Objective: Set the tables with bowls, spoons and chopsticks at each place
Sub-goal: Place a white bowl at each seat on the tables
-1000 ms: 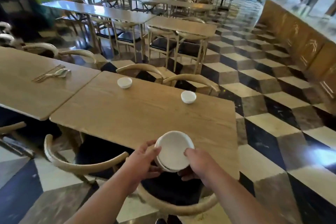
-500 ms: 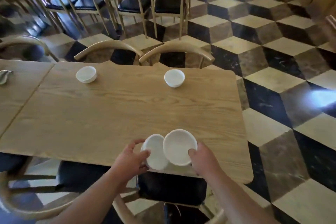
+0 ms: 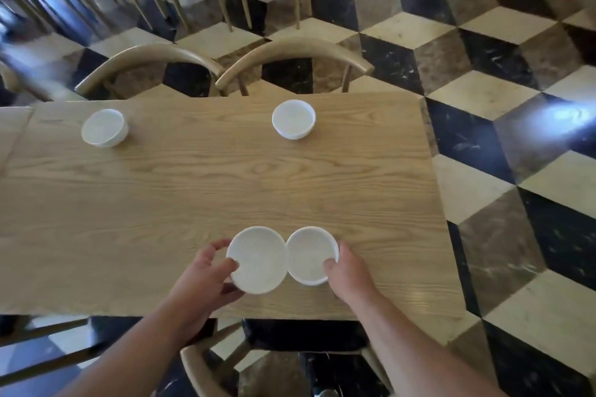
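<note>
Left hand [image 3: 203,280] grips the left bowl [image 3: 256,259], right hand [image 3: 348,272] the right bowl [image 3: 309,256]; bowl undersides hidden.

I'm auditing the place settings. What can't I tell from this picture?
Head view only.
- Left-hand bowl and right-hand bowl: resting on the table or lifted, unclear from above; left hand, right hand cover their sides.
- Table's left end: cut by frame edge.
- Far-left bowl: motion-blurred.

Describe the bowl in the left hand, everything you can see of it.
The left-hand bowl is small, round, plain white, ceramic-looking and empty, mouth up. The left hand grips its left rim, thumb over the rim. Its right edge seems to touch the other bowl, near the front edge of the wooden table. Whether it rests there is unclear.
</note>
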The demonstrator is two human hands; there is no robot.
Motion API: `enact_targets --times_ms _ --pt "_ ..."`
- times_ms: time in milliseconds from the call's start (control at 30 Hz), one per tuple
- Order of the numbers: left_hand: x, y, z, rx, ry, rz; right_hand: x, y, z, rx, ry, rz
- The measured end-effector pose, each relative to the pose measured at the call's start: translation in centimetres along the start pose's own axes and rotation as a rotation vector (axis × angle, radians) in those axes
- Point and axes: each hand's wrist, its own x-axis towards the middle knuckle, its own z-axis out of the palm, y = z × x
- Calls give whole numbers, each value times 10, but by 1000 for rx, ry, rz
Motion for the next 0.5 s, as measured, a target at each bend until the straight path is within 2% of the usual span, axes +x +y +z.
enact_targets --times_ms 67,133,200,267,367,500 --pt "7 1 -1 -4 -44 -12 -6 -6 -5 -84 51 -7" --pt "13 2 -3 -8 -90 -13 -17 -17 -14 -164 211 -51" --pt "18 5 -4 -29 -137 -2 -30 -34 -19 -102 273 -131" --pt "22 8 -10 -44 -182 7 -44 -59 -14 20 132 -171" --pt "24 14 -29 -87 -239 16 -59 -92 16 227 -90 -138" --pt "24 22 -96 -137 -259 38 -76 -138 82 287 -43 -97"
